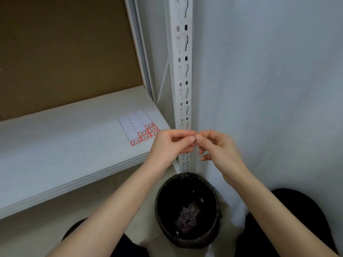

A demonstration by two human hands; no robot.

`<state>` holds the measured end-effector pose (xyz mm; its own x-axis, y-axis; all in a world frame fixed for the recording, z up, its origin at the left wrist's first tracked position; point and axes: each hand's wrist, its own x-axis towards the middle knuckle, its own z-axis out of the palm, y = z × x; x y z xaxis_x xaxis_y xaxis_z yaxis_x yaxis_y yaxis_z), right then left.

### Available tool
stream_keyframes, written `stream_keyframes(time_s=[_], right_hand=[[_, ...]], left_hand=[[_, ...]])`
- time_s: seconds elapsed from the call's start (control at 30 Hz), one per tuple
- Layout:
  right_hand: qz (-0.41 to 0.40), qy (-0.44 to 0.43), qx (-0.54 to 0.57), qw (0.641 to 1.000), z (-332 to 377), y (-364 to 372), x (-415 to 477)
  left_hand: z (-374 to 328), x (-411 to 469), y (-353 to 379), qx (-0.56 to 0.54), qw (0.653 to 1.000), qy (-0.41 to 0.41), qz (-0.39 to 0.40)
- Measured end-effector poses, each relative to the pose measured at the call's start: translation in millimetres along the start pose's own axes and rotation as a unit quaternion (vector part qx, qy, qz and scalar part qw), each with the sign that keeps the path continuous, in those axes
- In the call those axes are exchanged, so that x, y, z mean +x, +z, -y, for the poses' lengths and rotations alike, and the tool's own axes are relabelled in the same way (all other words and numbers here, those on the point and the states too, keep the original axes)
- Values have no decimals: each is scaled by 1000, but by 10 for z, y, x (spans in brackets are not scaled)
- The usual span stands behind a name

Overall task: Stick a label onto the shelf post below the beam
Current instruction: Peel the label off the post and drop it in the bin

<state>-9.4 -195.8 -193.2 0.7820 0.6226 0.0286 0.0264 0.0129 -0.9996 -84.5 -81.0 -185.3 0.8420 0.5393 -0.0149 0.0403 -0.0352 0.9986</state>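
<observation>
Fingers (pixel 187 139) of left hand (pixel 167 147), right hand (pixel 220 149) pinch tiny thing (pixel 195 139) before white slotted post (pixel 182 71).

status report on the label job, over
Left hand and right hand pinching fingertip to fingertip in front of post. No label seen on post; too small to see in fingers. Bin below, nothing blocking.

A label sheet (pixel 132 121) on the white shelf (pixel 65 138) carries red-bordered labels with handwritten numbers. The nearest label (pixel 136 141) reads "7-2", its neighbour (pixel 146 136) "7-3", and one further up (pixel 152 129) "7-1". Two others seem to read "6-6" and "6-4", though not clearly. A sixth is partly hidden and unreadable.
</observation>
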Motion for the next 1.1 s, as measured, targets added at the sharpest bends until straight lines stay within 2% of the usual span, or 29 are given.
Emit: stream_keyframes(time_s=[0.3, 0.53, 0.8, 0.97, 1.1], right_hand=[[-9, 38, 4, 999, -185, 66, -135], [-35, -17, -117, 992, -341, 65, -113], [-19, 61, 16, 998, -379, 0, -178], [-5, 93, 65, 994, -384, -59, -226], [-30, 124, 93, 987, -420, -88, -221]], left_hand=[[294, -77, 97, -18, 997, -33, -65], [429, -75, 145, -6, 996, -51, -75], [505, -107, 177, -91, 990, -97, -53], [533, -96, 208, -87, 986, -117, -78], [552, -85, 171, -59, 988, -121, -71]])
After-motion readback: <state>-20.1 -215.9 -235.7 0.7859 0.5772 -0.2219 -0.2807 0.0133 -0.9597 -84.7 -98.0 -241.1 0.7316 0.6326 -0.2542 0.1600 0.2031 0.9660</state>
